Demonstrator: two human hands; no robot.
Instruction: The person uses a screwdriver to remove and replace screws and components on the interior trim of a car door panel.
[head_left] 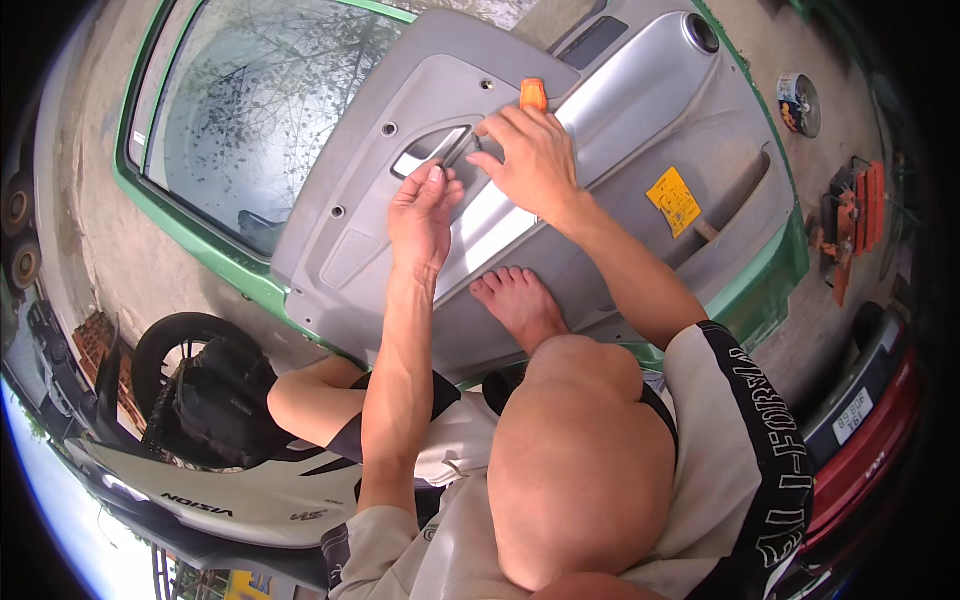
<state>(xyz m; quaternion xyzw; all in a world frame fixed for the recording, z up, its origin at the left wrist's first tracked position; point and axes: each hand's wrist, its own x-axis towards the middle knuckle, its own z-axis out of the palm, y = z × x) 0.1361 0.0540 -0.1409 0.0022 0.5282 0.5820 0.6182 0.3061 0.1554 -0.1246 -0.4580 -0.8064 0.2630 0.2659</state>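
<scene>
A green car door point(755, 285) lies flat with its grey inner trim panel point(365, 285) facing up. At the recessed door handle point(415, 155), my left hand point(425, 215) pinches thumb and forefinger on something small and thin, too small to name. Just right of it my right hand point(530, 165) curls its fingers around a small dark piece that I cannot make out. An orange plastic item point(533, 92) rests above that hand. A yellow label point(673, 200) is stuck on the panel. My bare foot point(520, 300) stands on the trim below my hands.
The door's window glass point(240, 110) spans the upper left. A motorbike point(190, 485) stands at lower left. A round can point(798, 105) and an orange metal tool point(850, 225) lie on the concrete at right. A red vehicle part point(865, 470) is at lower right.
</scene>
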